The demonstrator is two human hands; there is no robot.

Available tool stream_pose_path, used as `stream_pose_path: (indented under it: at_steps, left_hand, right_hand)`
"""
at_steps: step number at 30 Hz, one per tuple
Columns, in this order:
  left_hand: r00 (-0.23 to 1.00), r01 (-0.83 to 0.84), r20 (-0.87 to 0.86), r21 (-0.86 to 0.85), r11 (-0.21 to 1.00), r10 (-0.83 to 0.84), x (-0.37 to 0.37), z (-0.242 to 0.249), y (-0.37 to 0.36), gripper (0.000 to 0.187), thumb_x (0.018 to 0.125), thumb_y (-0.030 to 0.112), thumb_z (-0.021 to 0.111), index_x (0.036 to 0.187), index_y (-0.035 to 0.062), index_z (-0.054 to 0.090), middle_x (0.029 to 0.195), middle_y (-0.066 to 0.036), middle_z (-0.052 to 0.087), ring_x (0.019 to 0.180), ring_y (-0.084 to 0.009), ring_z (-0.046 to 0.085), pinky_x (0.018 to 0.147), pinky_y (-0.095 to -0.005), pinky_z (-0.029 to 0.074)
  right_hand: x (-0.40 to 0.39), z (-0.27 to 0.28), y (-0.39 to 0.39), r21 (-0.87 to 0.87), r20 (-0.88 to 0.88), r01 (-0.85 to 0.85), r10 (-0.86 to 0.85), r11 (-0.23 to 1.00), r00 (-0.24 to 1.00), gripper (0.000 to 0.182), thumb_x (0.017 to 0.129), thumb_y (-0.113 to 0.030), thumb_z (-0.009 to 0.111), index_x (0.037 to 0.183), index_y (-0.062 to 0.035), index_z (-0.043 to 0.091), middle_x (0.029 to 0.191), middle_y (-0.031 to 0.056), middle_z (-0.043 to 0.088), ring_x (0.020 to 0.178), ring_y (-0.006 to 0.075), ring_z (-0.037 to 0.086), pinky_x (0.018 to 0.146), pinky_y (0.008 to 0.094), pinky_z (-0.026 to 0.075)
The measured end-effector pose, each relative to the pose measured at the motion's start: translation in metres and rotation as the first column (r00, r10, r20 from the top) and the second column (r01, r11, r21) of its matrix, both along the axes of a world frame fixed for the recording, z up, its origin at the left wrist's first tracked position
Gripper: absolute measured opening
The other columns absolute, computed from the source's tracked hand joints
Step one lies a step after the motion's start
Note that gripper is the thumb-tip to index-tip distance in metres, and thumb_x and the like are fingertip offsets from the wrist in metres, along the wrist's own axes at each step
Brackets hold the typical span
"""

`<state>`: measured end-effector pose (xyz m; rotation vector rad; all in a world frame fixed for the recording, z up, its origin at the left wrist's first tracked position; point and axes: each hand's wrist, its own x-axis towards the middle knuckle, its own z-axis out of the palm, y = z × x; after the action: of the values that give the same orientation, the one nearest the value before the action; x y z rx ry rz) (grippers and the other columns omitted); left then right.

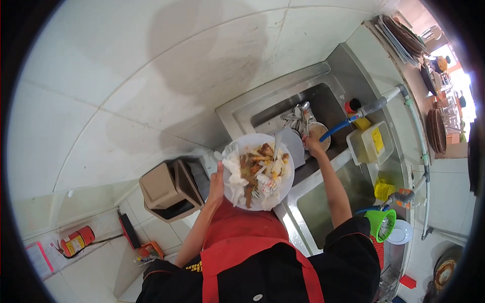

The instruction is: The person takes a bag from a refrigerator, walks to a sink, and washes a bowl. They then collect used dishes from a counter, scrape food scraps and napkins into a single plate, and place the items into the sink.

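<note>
My left hand [217, 184] grips the left rim of a white plate [289, 188], thumb on top. The plate is heaped with food scraps [257, 164], crumpled napkins [234, 174] and a piece of cutlery with its handle up. My right hand [313, 145] reaches into the upper sink basin, its fingers closed and partly hidden. Beside them are a round bowl [322, 132] with residue in it and several metal utensils [304, 113]. What those fingers hold, I cannot make out. A white plate-like piece [293, 146] shows partly behind the held plate.
A blue hose [333, 130] hangs into the steel sink [237, 108]. Right of it is a clear tub [359, 146] with a yellow sponge [377, 140]. Water fills the lower basin [328, 202]. A brown bin [169, 189] stands at left; stacked plates [399, 43] lie on the ledge.
</note>
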<state>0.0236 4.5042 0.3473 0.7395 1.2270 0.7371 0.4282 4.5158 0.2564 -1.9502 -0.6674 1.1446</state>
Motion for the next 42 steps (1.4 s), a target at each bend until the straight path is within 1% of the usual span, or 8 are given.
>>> stream_pose_path:
  at_steps: [10, 12, 16, 19, 24, 29, 35, 42]
  left_hand:
    - [0.996, -0.041, -0.081, -0.083, 0.996, 0.035, 0.01, 0.019, 0.018, 0.065, 0.09, 0.054, 0.036, 0.105, -0.0064, 0.057, 0.092, -0.005, 0.06, 0.082, -0.0086, 0.051, 0.076, -0.0242, 0.041]
    - [0.992, -0.012, -0.13, -0.079, 0.997, 0.001, 0.014, 0.024, 0.026, 0.066, 0.09, 0.055, 0.035, 0.097, -0.0056, 0.06, 0.084, -0.004, 0.059, 0.077, -0.0076, 0.047, 0.071, -0.0242, 0.04]
    - [0.977, 0.111, -0.171, -0.088, 0.99, -0.125, 0.017, 0.02, 0.041, 0.068, 0.09, 0.056, 0.035, 0.086, -0.0058, 0.062, 0.076, -0.003, 0.058, 0.072, -0.0081, 0.046, 0.068, -0.0244, 0.039]
    - [0.963, 0.184, -0.18, -0.109, 0.977, -0.202, 0.016, 0.003, 0.047, 0.07, 0.089, 0.058, 0.035, 0.081, -0.0066, 0.061, 0.07, -0.002, 0.055, 0.068, -0.0091, 0.044, 0.065, -0.0253, 0.038]
    - [0.968, 0.223, -0.11, -0.051, 0.974, -0.227, 0.042, 0.027, 0.052, 0.07, 0.088, 0.059, 0.035, 0.073, -0.0053, 0.059, 0.062, 0.002, 0.046, 0.06, -0.009, 0.037, 0.055, -0.0261, 0.032]
    - [0.917, 0.382, -0.095, -0.072, 0.921, -0.388, 0.05, 0.021, 0.05, 0.068, 0.089, 0.058, 0.036, 0.07, -0.0028, 0.059, 0.059, 0.004, 0.043, 0.057, -0.0079, 0.036, 0.053, -0.0247, 0.031]
    - [0.904, 0.425, -0.005, -0.106, 0.899, -0.428, 0.044, 0.043, 0.044, 0.066, 0.089, 0.055, 0.037, 0.093, -0.0054, 0.062, 0.086, -0.009, 0.063, 0.078, -0.0124, 0.057, 0.076, -0.0237, 0.043]
    - [0.929, 0.365, 0.068, -0.028, 0.93, -0.363, 0.038, 0.061, 0.039, 0.064, 0.091, 0.054, 0.034, 0.081, -0.0027, 0.063, 0.076, -0.004, 0.06, 0.07, -0.0092, 0.051, 0.068, -0.024, 0.04]
  right_hand:
    - [0.07, -0.215, 0.073, -0.246, -0.701, 0.602, -0.569, 0.759, 0.43, 0.01, 0.09, -0.01, 0.048, 0.096, -0.0018, 0.05, 0.076, 0.0076, 0.052, 0.058, 0.0184, 0.05, 0.049, 0.0318, 0.043]
    - [0.08, -0.221, 0.074, -0.223, -0.636, 0.498, -0.512, 0.838, 0.577, 0.013, 0.09, -0.013, 0.049, 0.097, -0.0035, 0.053, 0.076, 0.0067, 0.054, 0.06, 0.0189, 0.05, 0.053, 0.0331, 0.043]
    - [0.072, -0.131, 0.092, -0.235, 0.009, 0.272, -0.278, 0.933, 0.961, 0.023, 0.09, -0.016, 0.049, 0.108, -0.0035, 0.055, 0.091, 0.0071, 0.06, 0.081, 0.0158, 0.055, 0.069, 0.028, 0.044]
    - [0.029, 0.011, 0.103, 0.036, 0.044, -0.064, 0.062, 0.997, 0.997, 0.026, 0.09, -0.016, 0.048, 0.11, -0.0029, 0.057, 0.1, 0.0072, 0.062, 0.093, 0.0143, 0.057, 0.077, 0.0265, 0.044]
    - [-0.082, 0.2, 0.108, 0.251, 0.07, -0.829, 0.844, 0.5, 0.531, 0.021, 0.089, -0.01, 0.048, 0.108, -0.0068, 0.057, 0.105, 0.0029, 0.061, 0.096, 0.0142, 0.056, 0.081, 0.0288, 0.044]
    - [-0.139, 0.209, 0.107, 0.173, 0.523, -0.985, 0.848, -0.003, 0.089, 0.02, 0.083, -0.007, 0.053, 0.101, -0.0121, 0.06, 0.108, 0.0038, 0.055, 0.102, 0.0239, 0.051, 0.085, 0.0337, 0.042]
    - [-0.159, 0.234, 0.085, 0.015, 0.709, -0.999, 0.705, -0.047, -0.022, 0.024, 0.07, -0.016, 0.065, 0.093, -0.0131, 0.059, 0.097, 0.0052, 0.053, 0.097, 0.0247, 0.049, 0.084, 0.0354, 0.039]
    - [-0.158, 0.27, 0.047, -0.08, 0.688, -0.997, 0.724, 0.007, -0.05, 0.038, 0.059, -0.007, 0.071, 0.095, -0.0105, 0.059, 0.115, 0.0056, 0.045, 0.11, 0.0247, 0.043, 0.094, 0.0387, 0.035]
